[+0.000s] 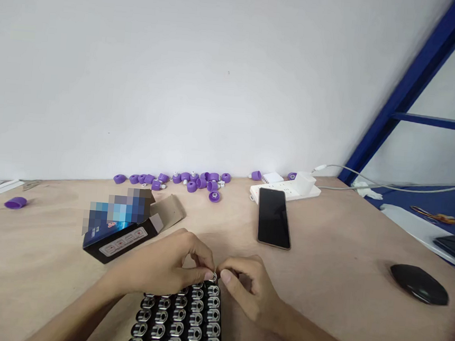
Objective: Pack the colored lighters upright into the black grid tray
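A black tray (187, 318) at the bottom centre bears rows of small shiny metal fittings (214, 315), each with a round hole. My left hand (171, 264) reaches over the tray's far end, thumb and index finger pinched on a metal fitting (212, 278) at the far right corner. Just right of that fitting is my right hand (255, 289), its thumb and curled index finger close together beside the tray edge. Whether anything small sits between those right fingertips cannot be made out. The left hand and wrist cover part of the tray's far rows.
An opened dark blue box (125, 241) lies left of the tray. Several purple caps (191, 186) are scattered along the wall. A phone (274, 217) leans on a white power strip (307, 191). A black mouse (419, 284) rests at the right, near a blue metal frame (401, 95).
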